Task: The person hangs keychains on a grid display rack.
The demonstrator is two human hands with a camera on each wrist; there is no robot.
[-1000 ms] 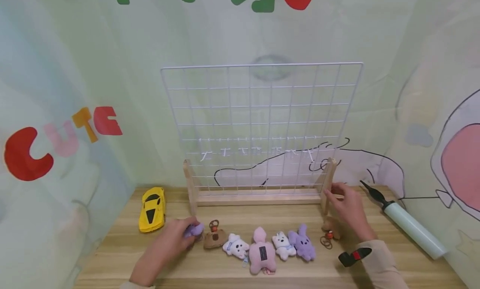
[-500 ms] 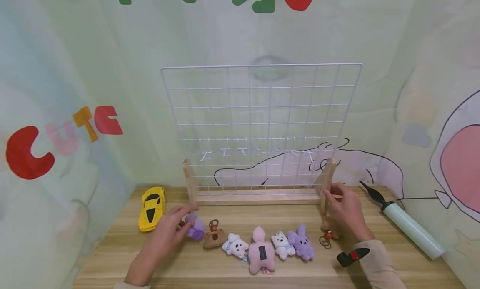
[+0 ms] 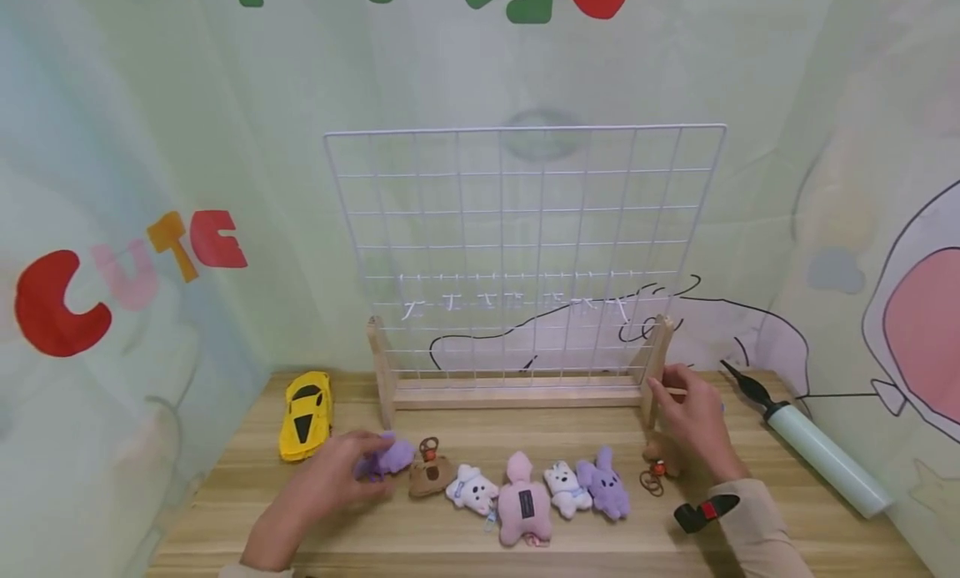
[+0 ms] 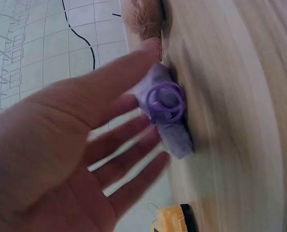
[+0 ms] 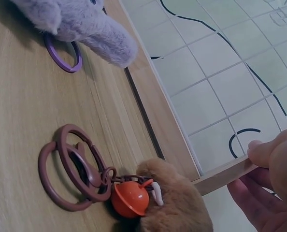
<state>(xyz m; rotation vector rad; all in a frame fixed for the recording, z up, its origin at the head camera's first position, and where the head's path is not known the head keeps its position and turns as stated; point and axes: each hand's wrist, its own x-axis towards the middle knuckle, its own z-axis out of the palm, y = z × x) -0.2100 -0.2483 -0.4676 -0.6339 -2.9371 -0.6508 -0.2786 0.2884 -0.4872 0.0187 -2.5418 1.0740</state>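
My left hand [image 3: 326, 480] is beside a purple plush keychain [image 3: 393, 456] at the left end of a row of plush toys. In the left wrist view its fingers are extended, the thumb and fingertips near or against the plush; exact contact is unclear. A purple ring [image 4: 182, 104] lies over this toy. With thumb and fingers, my right hand [image 3: 693, 413] pinches the right upright [image 3: 657, 357] of a wooden stand bearing a white wire grid [image 3: 525, 129]. Below that hand lies a brown plush keychain [image 5: 175, 203] with an orange bell [image 5: 130, 198].
Between the hands lie a brown plush [image 3: 430, 478], white plushes [image 3: 473, 490] [image 3: 567, 489], a pink plush [image 3: 523, 511] and another purple plush [image 3: 604, 488]. Small white hooks [image 3: 513, 299] hang on the grid. A yellow toy car [image 3: 306, 415] stands left, a balloon pump [image 3: 828, 461] right.
My left hand has shifted the left purple plush, which turned over and now lies slightly farther right; the fingers have spread beside it. My right hand stays on the stand.
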